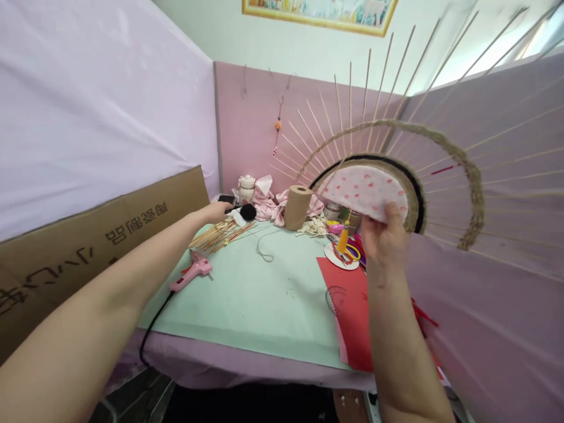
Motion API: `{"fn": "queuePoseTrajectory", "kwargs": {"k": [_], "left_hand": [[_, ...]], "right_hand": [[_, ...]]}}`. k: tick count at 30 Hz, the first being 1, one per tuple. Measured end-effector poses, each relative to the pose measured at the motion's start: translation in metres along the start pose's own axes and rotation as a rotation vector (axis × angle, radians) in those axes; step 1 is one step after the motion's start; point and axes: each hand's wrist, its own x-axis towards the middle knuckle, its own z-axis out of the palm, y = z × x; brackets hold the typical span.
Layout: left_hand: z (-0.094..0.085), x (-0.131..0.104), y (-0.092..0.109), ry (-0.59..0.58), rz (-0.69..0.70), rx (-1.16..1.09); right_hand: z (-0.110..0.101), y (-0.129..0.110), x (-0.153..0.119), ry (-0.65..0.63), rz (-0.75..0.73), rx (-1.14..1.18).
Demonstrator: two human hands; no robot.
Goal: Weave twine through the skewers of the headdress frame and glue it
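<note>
My right hand [386, 238] grips the lower edge of a large half-round fan-shaped piece [363, 191], thumb on its white cloth face with pink-red marks. Black and tan bands edge the cloth, and thin wooden sticks [369, 88] radiate outward. A braided tan twine arc [472, 176] crosses the sticks, with a short red mark on one of them. My left hand [217, 212] reaches to the back left of the table, its fingers closed by a round black thing [248, 212]. Something dark and narrow shows at its fingertips; its kind is unclear.
A pink glue gun [194, 271] with a black cord lies left, before loose thin sticks [215, 236]. A twine cone [297, 207] stands at the back. Scissors [350, 252], red sheets [348, 305] and a yellow tassel [343, 238] lie right. Cardboard [132, 235] walls the left side.
</note>
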Motion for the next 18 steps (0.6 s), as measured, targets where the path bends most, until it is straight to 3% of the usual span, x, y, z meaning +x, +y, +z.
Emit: {"fn": "queuePoseTrajectory", "kwargs": {"k": [3,6,10,14,18], "left_hand": [[-0.009,-0.037,-0.007,-0.036,-0.088,0.083],[-0.009,-0.093,-0.019,-0.068,-0.224,0.212],[0.026,-0.157,-0.036,-0.116,-0.416,0.306],[0.067,-0.179,-0.044,-0.036,-0.399,0.295],[0.070,-0.192,-0.043,0.082,-0.407,0.144]], "right_hand": [[-0.025,0.020,-0.021,0.002,0.067,-0.018],[-0.042,0.037,-0.038,0.039,0.124,0.007],[-0.055,0.057,-0.051,0.079,0.225,0.024],[-0.065,0.075,-0.060,0.093,0.348,0.041],[-0.074,0.086,-0.067,0.073,0.429,0.041]]}}
